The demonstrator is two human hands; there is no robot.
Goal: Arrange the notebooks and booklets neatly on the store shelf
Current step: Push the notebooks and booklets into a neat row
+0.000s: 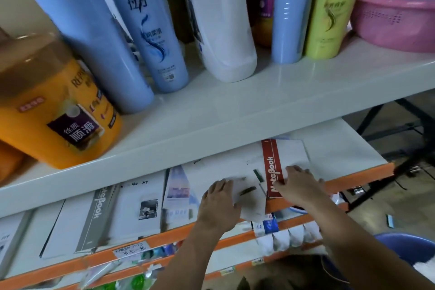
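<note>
Left grip (219, 200) and right grip (299, 186) reach in from below, both flat, fingers straight, holding nothing. Lower shelf (357, 178), orange front lip, carries flat notebooks in a row: grey-band notebook (98, 216), Memory booklet (141, 207), blue-picture booklet (179, 193). Red-band notebook (273, 167) lies at the right end, white cover, long axis front-to-back, slightly tilted, title reading toward the back; right fingers press on its band. Left palm presses on the white booklet (249, 198) just beside it, overhanging the lip.
</note>
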